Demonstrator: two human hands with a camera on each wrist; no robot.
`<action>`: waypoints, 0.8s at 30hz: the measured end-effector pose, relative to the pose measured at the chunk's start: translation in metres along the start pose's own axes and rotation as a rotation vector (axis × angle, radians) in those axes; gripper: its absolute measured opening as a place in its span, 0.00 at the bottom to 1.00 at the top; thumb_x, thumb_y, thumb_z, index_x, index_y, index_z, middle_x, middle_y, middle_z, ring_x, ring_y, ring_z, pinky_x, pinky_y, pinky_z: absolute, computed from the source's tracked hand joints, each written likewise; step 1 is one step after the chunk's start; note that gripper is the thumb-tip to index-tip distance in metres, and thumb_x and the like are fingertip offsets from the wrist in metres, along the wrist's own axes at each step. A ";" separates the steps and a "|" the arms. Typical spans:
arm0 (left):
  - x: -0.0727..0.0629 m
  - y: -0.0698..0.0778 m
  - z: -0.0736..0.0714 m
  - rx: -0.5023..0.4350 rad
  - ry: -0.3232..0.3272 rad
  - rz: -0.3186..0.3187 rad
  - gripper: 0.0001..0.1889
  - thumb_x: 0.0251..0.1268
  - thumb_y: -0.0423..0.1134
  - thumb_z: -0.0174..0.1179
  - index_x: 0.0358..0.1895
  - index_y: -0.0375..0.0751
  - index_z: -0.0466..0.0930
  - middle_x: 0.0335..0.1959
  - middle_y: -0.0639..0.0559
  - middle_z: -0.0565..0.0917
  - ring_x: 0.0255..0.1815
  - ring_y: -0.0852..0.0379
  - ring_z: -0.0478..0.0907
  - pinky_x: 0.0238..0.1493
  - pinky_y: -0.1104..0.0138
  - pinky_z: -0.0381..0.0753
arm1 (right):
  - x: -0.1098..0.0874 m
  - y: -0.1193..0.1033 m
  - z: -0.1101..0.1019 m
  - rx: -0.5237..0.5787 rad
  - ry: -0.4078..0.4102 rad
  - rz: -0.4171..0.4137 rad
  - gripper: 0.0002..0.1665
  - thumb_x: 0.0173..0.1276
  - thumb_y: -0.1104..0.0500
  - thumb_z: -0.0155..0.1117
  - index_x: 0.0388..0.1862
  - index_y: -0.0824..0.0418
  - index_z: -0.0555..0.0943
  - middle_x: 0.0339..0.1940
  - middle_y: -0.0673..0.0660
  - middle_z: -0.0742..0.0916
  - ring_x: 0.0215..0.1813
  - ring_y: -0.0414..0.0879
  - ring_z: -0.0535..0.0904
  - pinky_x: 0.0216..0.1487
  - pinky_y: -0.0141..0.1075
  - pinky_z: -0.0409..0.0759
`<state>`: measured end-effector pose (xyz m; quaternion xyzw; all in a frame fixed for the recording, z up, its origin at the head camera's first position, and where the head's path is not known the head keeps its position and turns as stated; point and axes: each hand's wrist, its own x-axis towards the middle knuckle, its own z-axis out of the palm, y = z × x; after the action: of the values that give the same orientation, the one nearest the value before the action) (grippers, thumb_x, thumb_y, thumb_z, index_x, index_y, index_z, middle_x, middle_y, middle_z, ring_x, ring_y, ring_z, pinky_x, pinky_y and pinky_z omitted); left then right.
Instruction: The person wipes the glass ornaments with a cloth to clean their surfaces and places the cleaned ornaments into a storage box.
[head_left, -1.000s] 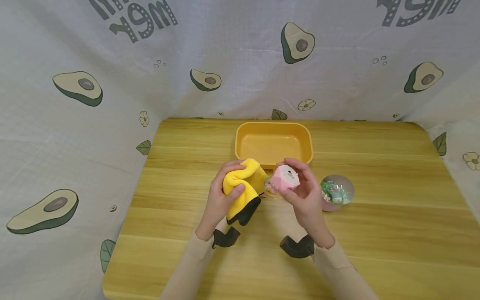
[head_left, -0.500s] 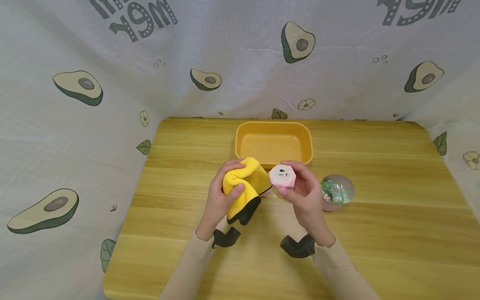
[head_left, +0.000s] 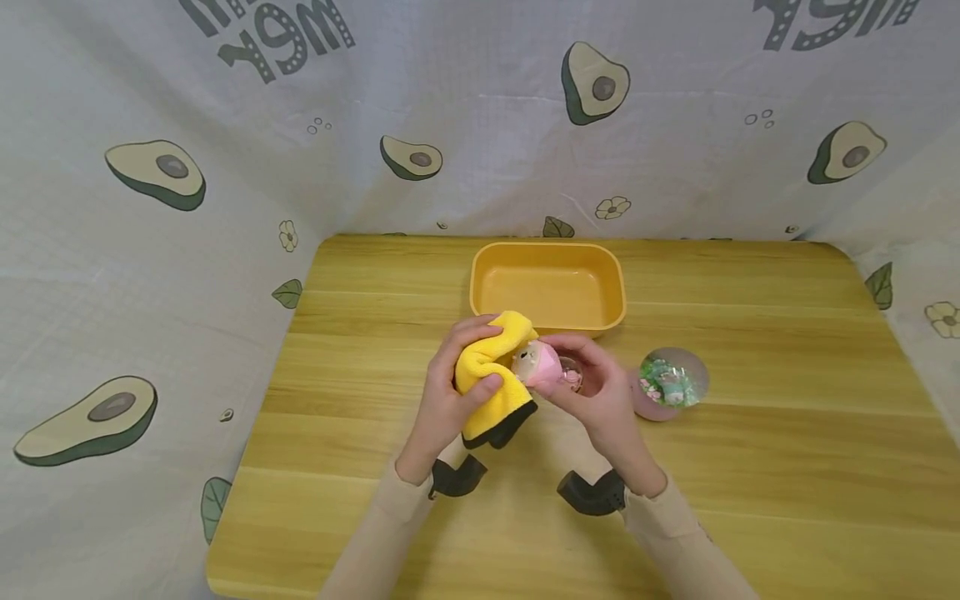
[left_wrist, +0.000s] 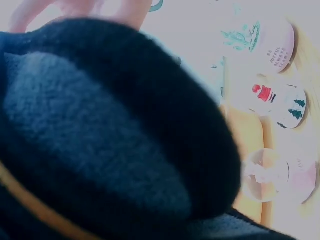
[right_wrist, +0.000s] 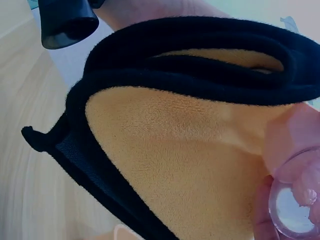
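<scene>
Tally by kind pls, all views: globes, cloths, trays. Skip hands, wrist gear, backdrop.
Globes: 4 (held globe in the right grip; standing: llama-text globe, tree-print globe, pale pink globe)
Cloths: 1 (yellow cloth, left grip)
Trays: 1 (yellow-orange tray)
Total: 6
</scene>
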<state>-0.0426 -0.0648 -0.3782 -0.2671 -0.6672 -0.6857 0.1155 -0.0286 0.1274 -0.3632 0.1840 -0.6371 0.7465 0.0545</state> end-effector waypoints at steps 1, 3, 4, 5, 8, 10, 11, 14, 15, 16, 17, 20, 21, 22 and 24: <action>0.000 0.000 0.001 0.009 -0.008 0.008 0.29 0.65 0.56 0.58 0.56 0.34 0.72 0.61 0.42 0.71 0.62 0.44 0.67 0.59 0.57 0.70 | 0.000 0.000 0.000 -0.016 -0.011 -0.002 0.24 0.55 0.77 0.67 0.52 0.71 0.78 0.51 0.60 0.80 0.53 0.50 0.75 0.53 0.32 0.75; 0.001 0.001 0.002 0.019 -0.025 0.021 0.29 0.64 0.56 0.58 0.57 0.34 0.72 0.62 0.43 0.71 0.62 0.44 0.67 0.60 0.56 0.69 | 0.000 -0.001 0.001 -0.043 -0.022 -0.004 0.24 0.55 0.77 0.67 0.53 0.73 0.77 0.51 0.60 0.79 0.53 0.50 0.75 0.54 0.32 0.75; 0.001 0.002 0.002 0.023 -0.032 0.026 0.29 0.65 0.57 0.58 0.57 0.34 0.72 0.62 0.43 0.71 0.62 0.45 0.67 0.59 0.56 0.70 | 0.000 -0.001 0.002 -0.052 -0.018 0.001 0.25 0.54 0.78 0.67 0.53 0.74 0.75 0.50 0.60 0.79 0.53 0.50 0.75 0.52 0.31 0.76; 0.002 0.002 0.003 0.025 -0.038 0.029 0.29 0.64 0.57 0.58 0.57 0.34 0.72 0.62 0.43 0.71 0.62 0.44 0.67 0.60 0.56 0.69 | 0.000 -0.001 0.002 -0.064 -0.011 0.008 0.25 0.54 0.79 0.67 0.52 0.75 0.74 0.49 0.59 0.80 0.52 0.49 0.75 0.50 0.30 0.76; 0.002 0.002 0.004 0.027 -0.046 0.029 0.30 0.64 0.57 0.58 0.57 0.34 0.72 0.62 0.43 0.71 0.62 0.45 0.67 0.60 0.56 0.70 | 0.000 -0.002 0.004 -0.073 0.005 0.029 0.23 0.54 0.79 0.66 0.49 0.75 0.72 0.46 0.58 0.81 0.48 0.47 0.77 0.44 0.28 0.78; 0.001 0.000 0.004 0.027 -0.040 0.020 0.30 0.64 0.57 0.59 0.58 0.34 0.71 0.63 0.44 0.71 0.63 0.45 0.67 0.59 0.56 0.70 | 0.000 -0.003 0.004 -0.055 0.001 0.048 0.20 0.55 0.77 0.67 0.47 0.75 0.73 0.45 0.58 0.80 0.45 0.46 0.77 0.40 0.28 0.78; 0.001 -0.001 0.004 0.030 -0.034 0.015 0.30 0.64 0.57 0.58 0.58 0.35 0.71 0.63 0.44 0.71 0.63 0.45 0.67 0.59 0.57 0.70 | 0.001 -0.005 0.003 -0.050 -0.010 0.070 0.20 0.56 0.77 0.67 0.47 0.75 0.73 0.45 0.59 0.80 0.45 0.47 0.77 0.40 0.29 0.79; -0.002 -0.005 0.002 0.039 -0.007 0.007 0.30 0.65 0.57 0.58 0.59 0.35 0.71 0.64 0.45 0.70 0.64 0.45 0.67 0.60 0.58 0.70 | 0.001 -0.007 0.000 -0.027 -0.067 0.129 0.20 0.58 0.76 0.65 0.50 0.75 0.74 0.48 0.60 0.80 0.45 0.46 0.78 0.40 0.31 0.80; -0.002 -0.006 0.000 0.040 0.002 0.006 0.31 0.65 0.57 0.58 0.59 0.34 0.71 0.64 0.45 0.70 0.64 0.45 0.66 0.60 0.58 0.69 | 0.001 -0.008 -0.001 -0.021 -0.088 0.147 0.21 0.58 0.76 0.65 0.51 0.75 0.73 0.49 0.60 0.79 0.45 0.46 0.78 0.40 0.31 0.81; -0.003 -0.007 -0.001 0.041 0.010 0.006 0.31 0.64 0.57 0.58 0.59 0.34 0.71 0.64 0.45 0.71 0.64 0.45 0.66 0.60 0.58 0.69 | 0.001 -0.009 -0.003 -0.020 -0.105 0.162 0.22 0.58 0.76 0.64 0.52 0.76 0.73 0.50 0.59 0.79 0.45 0.46 0.79 0.40 0.31 0.81; -0.003 -0.008 -0.003 0.042 0.016 0.008 0.31 0.64 0.57 0.58 0.59 0.34 0.71 0.63 0.44 0.71 0.64 0.44 0.66 0.61 0.58 0.68 | 0.001 -0.010 -0.004 -0.021 -0.118 0.169 0.23 0.58 0.76 0.63 0.54 0.76 0.72 0.51 0.60 0.79 0.45 0.46 0.79 0.41 0.31 0.81; -0.003 -0.010 -0.006 0.036 0.023 0.009 0.33 0.63 0.58 0.59 0.59 0.32 0.70 0.63 0.40 0.70 0.65 0.44 0.65 0.62 0.58 0.67 | 0.001 -0.012 -0.005 -0.045 -0.111 0.154 0.24 0.58 0.77 0.63 0.54 0.75 0.73 0.52 0.60 0.79 0.47 0.46 0.77 0.42 0.30 0.79; -0.003 -0.010 -0.006 0.034 0.024 0.007 0.34 0.63 0.58 0.59 0.59 0.31 0.70 0.63 0.39 0.70 0.65 0.43 0.65 0.62 0.58 0.67 | 0.001 -0.013 -0.006 -0.058 -0.096 0.152 0.24 0.57 0.77 0.64 0.54 0.74 0.73 0.51 0.60 0.79 0.47 0.47 0.77 0.43 0.30 0.79; -0.003 -0.010 -0.007 0.033 0.024 0.006 0.34 0.62 0.58 0.59 0.59 0.31 0.70 0.63 0.38 0.70 0.65 0.43 0.65 0.62 0.59 0.68 | 0.001 -0.013 -0.006 -0.069 -0.082 0.148 0.25 0.56 0.77 0.64 0.54 0.74 0.73 0.51 0.60 0.80 0.47 0.47 0.77 0.44 0.30 0.79; -0.003 -0.010 -0.007 0.026 0.021 0.006 0.35 0.62 0.58 0.60 0.59 0.31 0.70 0.63 0.37 0.69 0.65 0.43 0.64 0.62 0.59 0.68 | 0.002 -0.014 -0.005 -0.076 -0.055 0.133 0.26 0.55 0.78 0.65 0.54 0.73 0.73 0.50 0.61 0.80 0.49 0.48 0.77 0.46 0.29 0.78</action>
<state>-0.0472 -0.0712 -0.3882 -0.2605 -0.6741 -0.6792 0.1279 -0.0271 0.1345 -0.3504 0.1598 -0.6768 0.7186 -0.0059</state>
